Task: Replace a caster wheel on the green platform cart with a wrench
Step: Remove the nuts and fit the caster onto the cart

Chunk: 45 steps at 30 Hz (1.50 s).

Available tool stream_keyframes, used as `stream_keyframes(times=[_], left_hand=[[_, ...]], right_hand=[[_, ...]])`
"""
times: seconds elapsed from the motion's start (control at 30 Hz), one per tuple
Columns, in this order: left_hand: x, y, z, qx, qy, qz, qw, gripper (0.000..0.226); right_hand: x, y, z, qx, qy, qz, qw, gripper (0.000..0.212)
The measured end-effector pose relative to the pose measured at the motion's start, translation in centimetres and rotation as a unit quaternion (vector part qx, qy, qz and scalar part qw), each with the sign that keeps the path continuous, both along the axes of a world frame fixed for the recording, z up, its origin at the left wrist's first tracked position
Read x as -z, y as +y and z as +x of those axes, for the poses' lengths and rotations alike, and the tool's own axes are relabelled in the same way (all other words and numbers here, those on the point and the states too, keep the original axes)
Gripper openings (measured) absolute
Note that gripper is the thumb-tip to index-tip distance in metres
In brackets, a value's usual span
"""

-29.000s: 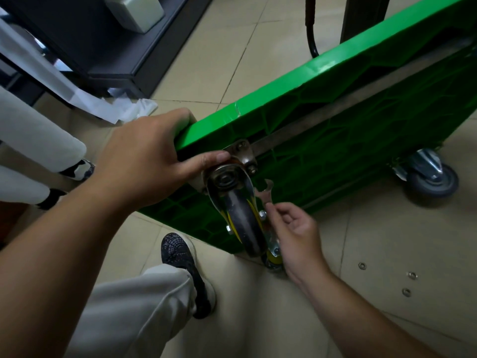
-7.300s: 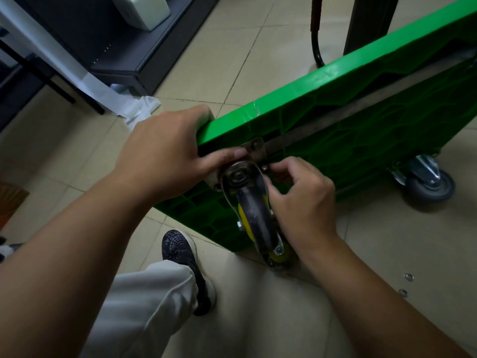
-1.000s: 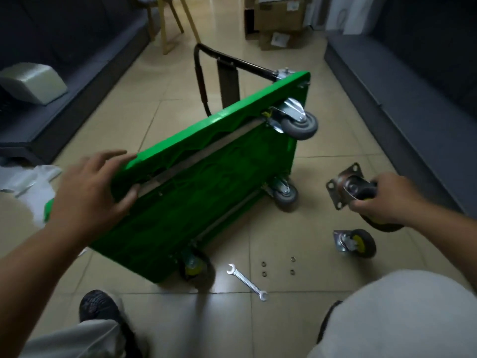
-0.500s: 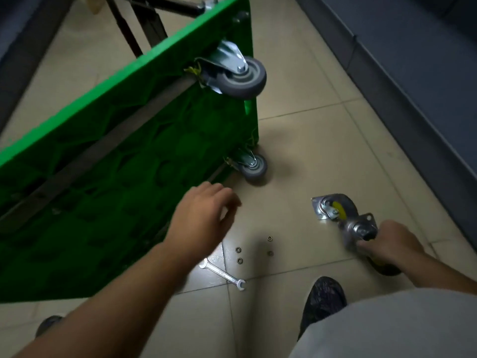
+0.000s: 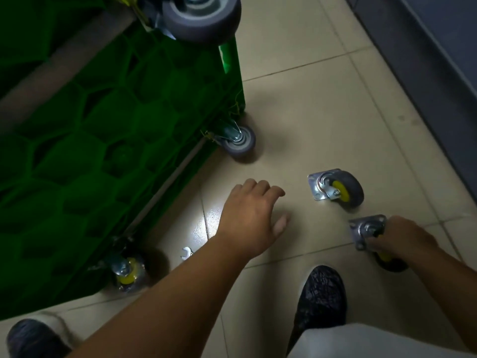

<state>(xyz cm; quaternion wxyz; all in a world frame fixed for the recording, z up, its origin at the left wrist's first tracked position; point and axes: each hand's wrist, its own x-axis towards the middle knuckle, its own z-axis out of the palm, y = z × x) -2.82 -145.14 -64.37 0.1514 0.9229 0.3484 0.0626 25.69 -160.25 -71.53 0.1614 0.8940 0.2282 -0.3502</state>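
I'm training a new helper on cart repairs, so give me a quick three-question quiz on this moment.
1. True or false: the left hand grips the wrench.
2. What does the right hand hold? A) a caster B) a bolt C) nothing
3. Fill in: the loose caster lying on the floor has a ____ hub.
Key: 1 false, it is open and holds nothing, and the wrench lies on the floor; 2 A; 3 yellow.

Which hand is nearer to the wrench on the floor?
Left. The left hand is just up and right of the wrench, which its forearm partly hides. The right hand is far off to the right, gripping a loose caster.
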Motion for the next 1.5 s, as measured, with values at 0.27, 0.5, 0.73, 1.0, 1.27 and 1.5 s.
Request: stream_keyframes(times=[0.27,0.5,0.73,1.0,1.27,1.5], left_hand=[[0.2,-0.7,-1.3,-0.009,0.055,-0.052,0.997,0.055],[-2.1,-0.1,-4.9,-0.048,0.044,-0.047,0.997,0.058],[-7.8,0.2,-8.4,-0.075,0.019,-0.001,0.997,0.059],[-16.7,-1.1,-16.4,-0.093,-0.002,0.124,0.988,0.058],[-25.0,-1.8,-29.2,-0.185,-0.023,0.194,0.963,0.047],[-27.8,-2.2,-39.3,-0.311,-0.102,0.181,0.927,0.043]], right_hand=[[2.3,8.8,0.4,-0.032,0.064,0.240,0.968,0.081],[2.0,10.5,-0.8,-0.015,0.016,0.254,0.967,0.042],[-8.1,10.9,-5.3,-0.122,0.039,0.323,0.938,0.025],[-28.4,12.8,-14.6,-0.230,0.073,0.447,0.861,0.023],[-38.4,10.0,-28.2,-0.218,0.148,0.553,0.790,0.031],[-33.9,8.3,-42.3,-0.207,0.232,0.610,0.729,0.020]])
